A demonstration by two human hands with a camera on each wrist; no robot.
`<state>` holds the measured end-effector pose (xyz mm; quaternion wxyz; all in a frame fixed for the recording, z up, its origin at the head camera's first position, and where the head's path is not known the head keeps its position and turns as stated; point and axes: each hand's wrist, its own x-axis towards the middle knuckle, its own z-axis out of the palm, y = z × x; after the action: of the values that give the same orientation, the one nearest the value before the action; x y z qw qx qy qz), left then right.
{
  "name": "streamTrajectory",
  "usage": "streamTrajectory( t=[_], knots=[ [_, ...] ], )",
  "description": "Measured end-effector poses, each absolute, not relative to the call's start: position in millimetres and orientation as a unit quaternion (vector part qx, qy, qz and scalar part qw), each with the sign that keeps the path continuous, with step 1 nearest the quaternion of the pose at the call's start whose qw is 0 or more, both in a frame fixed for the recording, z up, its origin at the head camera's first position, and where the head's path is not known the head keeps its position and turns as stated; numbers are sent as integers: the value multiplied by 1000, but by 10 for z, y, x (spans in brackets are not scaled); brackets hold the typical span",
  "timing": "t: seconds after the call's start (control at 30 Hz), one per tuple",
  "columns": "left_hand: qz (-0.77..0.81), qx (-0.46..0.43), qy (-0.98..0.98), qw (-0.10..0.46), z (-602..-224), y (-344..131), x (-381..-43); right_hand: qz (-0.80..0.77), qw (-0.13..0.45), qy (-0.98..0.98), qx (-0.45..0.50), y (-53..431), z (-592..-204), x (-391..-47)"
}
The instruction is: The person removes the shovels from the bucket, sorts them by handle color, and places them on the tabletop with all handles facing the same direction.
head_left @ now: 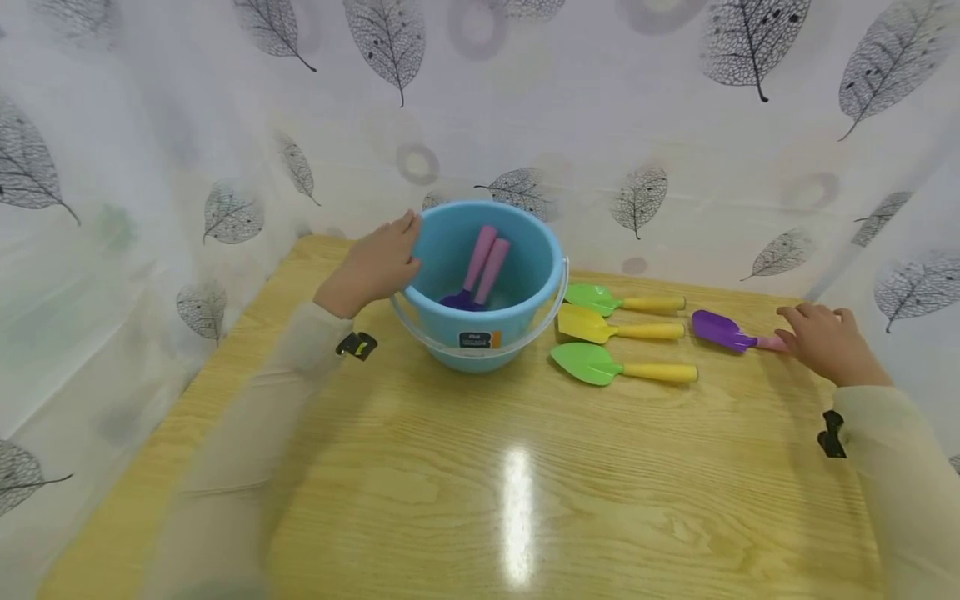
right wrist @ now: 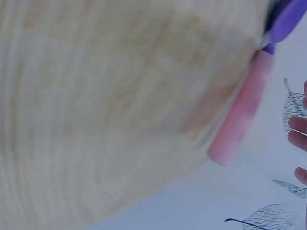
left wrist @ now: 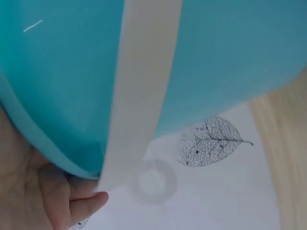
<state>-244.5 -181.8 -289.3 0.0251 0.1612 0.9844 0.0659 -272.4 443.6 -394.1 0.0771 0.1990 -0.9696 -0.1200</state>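
Observation:
A light blue bucket (head_left: 480,337) stands on the table, its white handle (head_left: 558,292) hanging down in front. My left hand (head_left: 381,258) rests against its left rim with relaxed fingers; in the left wrist view, the fingers (left wrist: 57,201) lie at the rim, beside the white handle. Inside the bucket lean two trowels with pink handles (head_left: 491,271), their purple blades partly hidden by the wall. A purple trowel (head_left: 722,330) with a pink handle lies at the right. Over that handle's end is my right hand (head_left: 828,337), its fingers spread apart from the handle in the right wrist view.
Between the bucket and the purple trowel lie a green trowel (head_left: 592,300), a yellow trowel (head_left: 585,323) and another green trowel (head_left: 588,364), all with yellow handles pointing right. A leaf-patterned curtain (head_left: 585,133) hangs behind the wooden table (head_left: 600,483).

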Motion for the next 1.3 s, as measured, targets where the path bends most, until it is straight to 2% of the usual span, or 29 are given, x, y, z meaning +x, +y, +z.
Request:
streamTrajectory(
  t=[0.2,0.4,0.7,1.0,1.3],
  knots=[
    [18,183,983,25,-2801,-1889,-2466,-99,126,-964,210,4176,-3631,-2759],
    [-18,181,982,52,-2765,-1974,-2494,-84,205,-941,256,3819,-3261,-2855],
    [23,171,983,60,-2831,-1969,-2495,-74,281,-887,360,2951,-2626,-2930],
    [54,160,984,53,-2890,-1970,-2481,-86,306,-829,461,2133,-2318,-2957],
    [70,157,984,48,-2924,-1976,-2469,-127,286,-790,527,1468,-2310,-2930]
  ],
)
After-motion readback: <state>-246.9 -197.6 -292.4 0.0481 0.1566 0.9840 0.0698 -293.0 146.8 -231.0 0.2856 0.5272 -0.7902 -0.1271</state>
